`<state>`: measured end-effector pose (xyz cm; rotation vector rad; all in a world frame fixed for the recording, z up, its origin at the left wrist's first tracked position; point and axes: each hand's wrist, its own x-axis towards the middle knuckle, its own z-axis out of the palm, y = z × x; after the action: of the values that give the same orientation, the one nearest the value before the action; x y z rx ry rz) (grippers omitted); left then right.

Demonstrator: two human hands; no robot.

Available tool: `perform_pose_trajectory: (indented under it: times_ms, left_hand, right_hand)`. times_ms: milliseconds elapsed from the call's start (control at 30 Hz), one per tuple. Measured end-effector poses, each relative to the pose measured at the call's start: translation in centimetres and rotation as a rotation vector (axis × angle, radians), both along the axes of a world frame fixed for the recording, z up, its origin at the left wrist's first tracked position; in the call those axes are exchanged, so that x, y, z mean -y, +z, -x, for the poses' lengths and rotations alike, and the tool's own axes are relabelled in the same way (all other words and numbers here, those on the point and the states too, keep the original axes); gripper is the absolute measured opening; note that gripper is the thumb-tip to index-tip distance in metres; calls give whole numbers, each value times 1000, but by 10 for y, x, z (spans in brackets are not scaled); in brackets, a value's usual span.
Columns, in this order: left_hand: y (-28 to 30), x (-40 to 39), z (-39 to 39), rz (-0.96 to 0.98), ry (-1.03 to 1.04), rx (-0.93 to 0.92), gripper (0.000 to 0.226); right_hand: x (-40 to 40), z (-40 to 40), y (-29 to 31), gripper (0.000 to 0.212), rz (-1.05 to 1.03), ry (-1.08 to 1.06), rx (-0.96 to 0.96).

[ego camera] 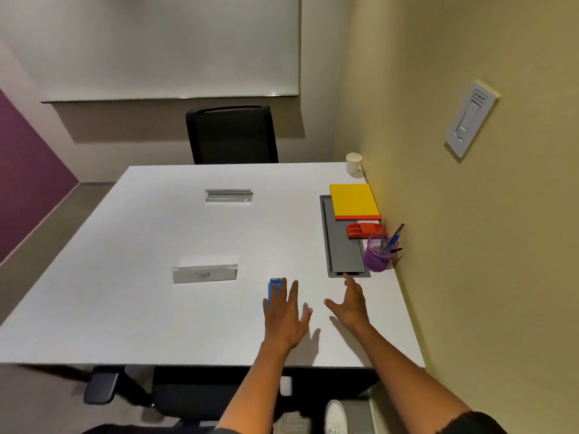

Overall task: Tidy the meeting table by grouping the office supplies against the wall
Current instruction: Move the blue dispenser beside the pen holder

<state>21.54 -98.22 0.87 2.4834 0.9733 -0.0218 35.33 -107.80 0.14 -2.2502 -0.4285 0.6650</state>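
2 hands over near worktop (156, 324) edge: left hand (283, 317) flat, fingers straight on 1 blue stapler (273, 288); right hand (351, 303) spread, holding nothing | 2 clear name stands (205, 273) at 10–11 o'clock, bare white between | against wall at 1 o'clock: 1 purple pen cup (377, 253), 1 red tray (365, 230), 1 yellow pad (354, 201), 1 paper cup (354, 162)

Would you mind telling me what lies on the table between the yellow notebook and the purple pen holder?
In the head view, a red stapler lies between the yellow notebook and the purple pen holder, along the wall.
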Motion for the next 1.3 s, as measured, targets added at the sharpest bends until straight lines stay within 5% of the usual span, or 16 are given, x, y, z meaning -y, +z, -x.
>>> perform_pose_trajectory:
  times_ms: [467, 667, 1067, 1300]
  left_hand:
    - [-16, -46, 88, -3, 245, -133, 70]
    - [-35, -63, 86, 38, 298, -174, 71]
    - [-67, -87, 80, 109, 382, -210, 71]
    - [-70, -95, 86, 95, 398, -268, 67]
  right_hand:
    - [-68, 62, -6, 88, 32, 400, 18]
    - [-96, 52, -32, 81, 125, 554, 164]
    - [-142, 61, -74, 78, 170, 125, 18]
    - [-156, 55, -83, 62, 248, 82, -8]
